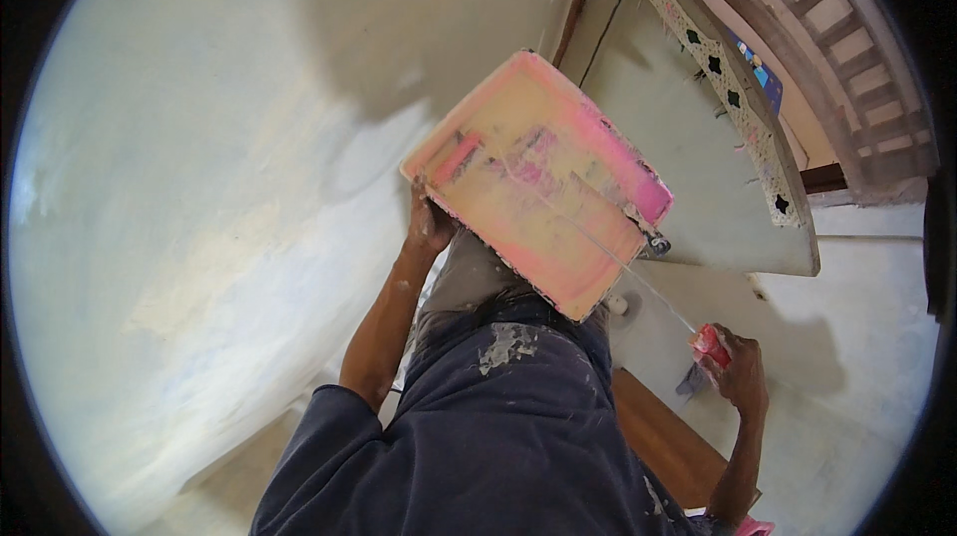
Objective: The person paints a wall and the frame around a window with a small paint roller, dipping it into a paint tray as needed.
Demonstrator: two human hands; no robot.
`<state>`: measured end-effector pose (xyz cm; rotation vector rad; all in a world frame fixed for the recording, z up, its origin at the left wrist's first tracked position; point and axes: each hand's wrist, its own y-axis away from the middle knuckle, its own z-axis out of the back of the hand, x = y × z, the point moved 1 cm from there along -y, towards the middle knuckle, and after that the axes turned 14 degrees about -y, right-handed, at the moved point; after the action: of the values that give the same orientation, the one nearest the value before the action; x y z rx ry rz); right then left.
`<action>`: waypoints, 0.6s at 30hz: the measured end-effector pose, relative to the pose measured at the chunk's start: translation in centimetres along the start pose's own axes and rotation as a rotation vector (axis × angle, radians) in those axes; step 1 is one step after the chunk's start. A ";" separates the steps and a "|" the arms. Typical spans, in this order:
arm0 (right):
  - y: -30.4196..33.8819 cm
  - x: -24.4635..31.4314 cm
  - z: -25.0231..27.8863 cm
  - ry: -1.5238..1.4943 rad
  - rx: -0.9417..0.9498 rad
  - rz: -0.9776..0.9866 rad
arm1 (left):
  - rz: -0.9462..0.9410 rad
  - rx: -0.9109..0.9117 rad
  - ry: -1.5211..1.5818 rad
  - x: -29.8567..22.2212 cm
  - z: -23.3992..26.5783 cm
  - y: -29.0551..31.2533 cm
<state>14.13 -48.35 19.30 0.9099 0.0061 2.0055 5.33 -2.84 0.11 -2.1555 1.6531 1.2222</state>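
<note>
Splotched shirt (478, 416), smeared rectangular tray (558, 247), wire-stemmed roller (460, 156) in right hand (741, 370)

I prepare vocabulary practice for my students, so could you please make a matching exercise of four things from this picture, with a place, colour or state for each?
Column 1
1. Left hand
2. Right hand
3. Tray
4. Shirt

Column 2
A. Mostly cream and pink
B. Wrapped around a red handle
C. Dark, with pale stains
D. At the tray's edge, near its left corner

Right pairs: 1-D, 2-B, 3-A, 4-C
</note>
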 end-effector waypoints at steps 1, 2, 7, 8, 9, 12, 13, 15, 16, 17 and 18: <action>-0.1 0.3 -0.1 -0.020 0.010 -0.041 | -0.003 -0.007 -0.031 0.0 0.2 -0.1; -0.1 0.4 -0.1 -0.037 0.021 -0.081 | -0.007 -0.016 -0.059 0.1 0.4 -0.2; 2.0 -0.5 2.5 0.147 0.023 -0.149 | -0.044 -0.037 -0.113 0.3 0.1 -0.2; 2.7 -0.8 3.1 0.187 0.000 -0.188 | -0.064 -0.051 -0.106 0.5 0.4 -0.2; 3.3 -0.7 3.7 0.194 -0.033 -0.175 | -0.085 -0.066 -0.099 0.7 0.6 -0.3; 4.9 -1.0 5.3 0.159 -0.097 -0.230 | -0.067 -0.077 -0.065 0.9 1.0 -0.5; 5.2 -0.7 5.9 0.121 -0.112 -0.228 | -0.056 -0.092 -0.080 0.9 1.1 -0.5; 5.8 -0.1 7.0 0.043 -0.145 -0.227 | -0.031 -0.120 -0.114 0.7 0.9 -0.4; 6.0 -0.6 7.1 -0.053 -0.176 -0.164 | -0.041 -0.113 -0.113 0.8 1.0 -0.4; 6.4 -1.0 7.2 -0.061 -0.177 -0.177 | -0.054 -0.106 -0.113 0.8 1.1 -0.5; 6.9 -1.5 7.3 -0.068 -0.177 -0.189 | -0.067 -0.099 -0.114 0.8 1.2 -0.4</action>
<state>13.91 -55.96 26.05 0.8318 -0.1175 1.7688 5.16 -2.57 -1.34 -2.1346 1.4931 1.4062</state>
